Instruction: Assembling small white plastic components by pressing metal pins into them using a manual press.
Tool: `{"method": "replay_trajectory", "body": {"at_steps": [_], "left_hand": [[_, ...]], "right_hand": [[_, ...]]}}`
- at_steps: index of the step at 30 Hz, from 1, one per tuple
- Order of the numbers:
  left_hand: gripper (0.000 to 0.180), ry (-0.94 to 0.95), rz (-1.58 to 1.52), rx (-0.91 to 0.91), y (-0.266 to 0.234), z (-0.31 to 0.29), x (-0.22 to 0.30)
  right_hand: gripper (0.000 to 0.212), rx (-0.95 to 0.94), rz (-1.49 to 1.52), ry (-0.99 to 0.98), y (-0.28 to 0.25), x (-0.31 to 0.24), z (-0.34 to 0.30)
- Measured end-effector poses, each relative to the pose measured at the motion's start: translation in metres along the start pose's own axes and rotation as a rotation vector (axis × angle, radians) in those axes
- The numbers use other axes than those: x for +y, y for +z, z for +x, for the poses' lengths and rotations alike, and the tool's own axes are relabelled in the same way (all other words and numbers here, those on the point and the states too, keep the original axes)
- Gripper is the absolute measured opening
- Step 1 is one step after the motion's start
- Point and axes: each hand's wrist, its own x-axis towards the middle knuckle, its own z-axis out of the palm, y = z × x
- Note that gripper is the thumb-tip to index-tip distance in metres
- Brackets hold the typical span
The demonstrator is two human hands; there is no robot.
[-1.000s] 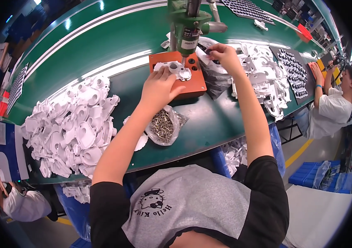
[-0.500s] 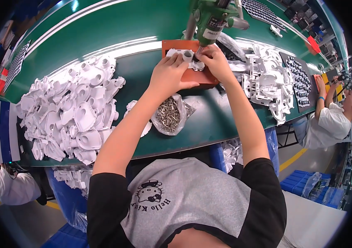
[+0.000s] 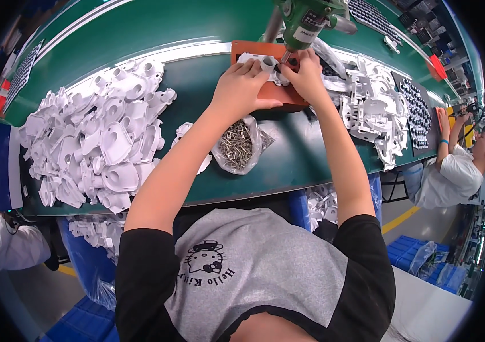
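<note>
Both hands, left point(image 3: 241, 90) and right point(image 3: 306, 77), clamp a white part point(image 3: 266, 62) on the orange pad point(image 3: 276, 91) under the green driver point(image 3: 305, 23). A big pile point(image 3: 100, 142) on the counter point(image 3: 197, 34) looks undone; fewer parts point(image 3: 376, 114) lie right.

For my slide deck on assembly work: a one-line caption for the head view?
Both hands, left hand and right hand, steady a white plastic part on an orange fixture under a green tool.

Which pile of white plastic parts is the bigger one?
The heap of white parts left of the hands; it spreads wider than the right-hand pile.
</note>
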Motion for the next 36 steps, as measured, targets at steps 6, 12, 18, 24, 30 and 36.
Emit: {"method": "replay_trajectory", "body": {"at_steps": [6, 12, 18, 24, 30, 36], "left_hand": [[0.048, -0.009, -0.031, 0.032, 0.0, -0.002, -0.004], [0.021, -0.023, -0.136, 0.044, -0.002, -0.001, -0.007], [0.017, 0.001, -0.108, 0.13, 0.002, 0.0, -0.011], [0.015, -0.03, -0.145, 0.107, 0.0, -0.001, -0.012], [0.016, -0.07, -0.162, 0.045, -0.003, -0.002, -0.012], [0.014, -0.065, -0.148, 0.089, -0.001, 0.0, -0.011]], "right_hand": [[0.02, 0.17, 0.008, -0.155, -0.023, -0.037, -0.033], [0.013, -0.252, 0.317, -0.423, -0.027, -0.088, -0.091], [0.015, -0.238, 0.146, -0.515, 0.002, -0.1, -0.09], [0.015, -0.225, 0.004, -0.548, 0.012, -0.099, -0.092], [0.014, -0.198, -0.056, -0.546, 0.021, -0.101, -0.095], [0.014, -0.178, -0.103, -0.516, 0.025, -0.107, -0.094]]}}
